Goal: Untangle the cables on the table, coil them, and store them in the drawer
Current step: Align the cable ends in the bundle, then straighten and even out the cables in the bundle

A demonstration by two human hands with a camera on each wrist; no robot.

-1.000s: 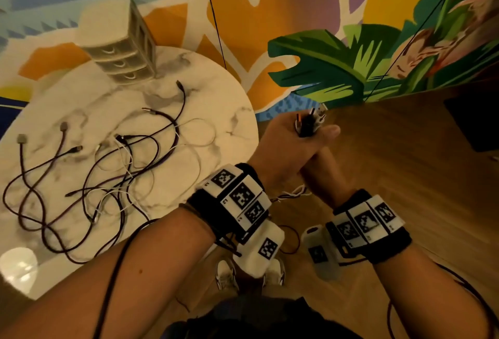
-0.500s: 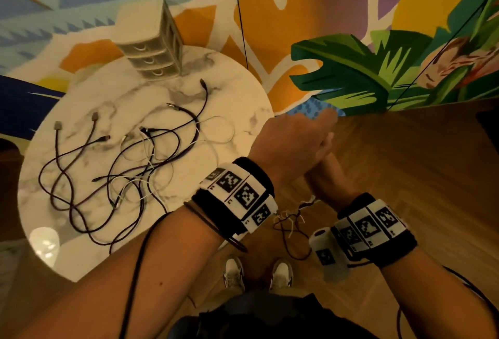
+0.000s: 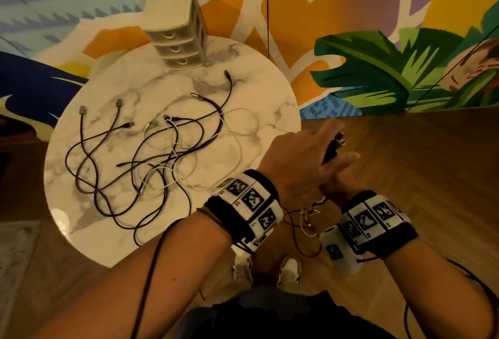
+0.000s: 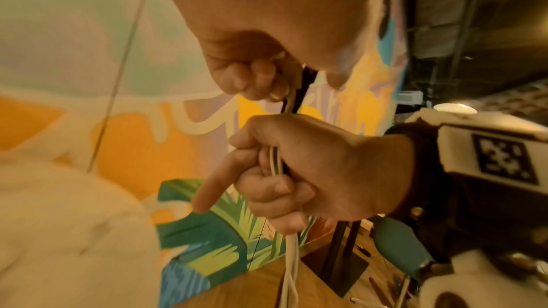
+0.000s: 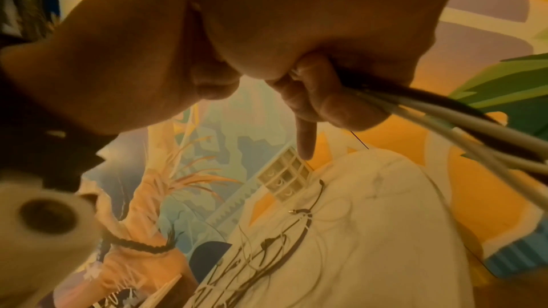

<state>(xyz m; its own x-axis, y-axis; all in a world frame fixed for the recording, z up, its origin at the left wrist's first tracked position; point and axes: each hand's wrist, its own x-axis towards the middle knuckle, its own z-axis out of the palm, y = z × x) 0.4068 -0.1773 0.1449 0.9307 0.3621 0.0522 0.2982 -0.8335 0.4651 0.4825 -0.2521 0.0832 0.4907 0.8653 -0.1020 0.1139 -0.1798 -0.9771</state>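
A bundle of black and white cables (image 3: 332,147) is held upright off the table's right edge, its plugs poking out above my hands. My left hand (image 3: 302,157) grips the upper part, fingers (image 4: 260,79) curled round it. My right hand (image 3: 337,184) grips it just below in a fist (image 4: 296,172), index finger sticking out. The loose tails (image 3: 305,219) dangle beneath my wrists. A tangle of dark and white cables (image 3: 151,160) lies spread on the round marble table (image 3: 256,82). The small beige drawer unit (image 3: 178,30) stands at the table's far edge, its three drawers closed.
A painted mural wall rises behind the table. Wooden floor lies to the right and below, with my shoes (image 3: 290,268) under the hands. A thin dark cord (image 3: 266,6) hangs down in front of the wall near the table's far right edge.
My left hand covered the plugs half a second ago; they show again above it now. Both hands stay clasped on the bundle. The view has shifted, so the table sits more to the right.
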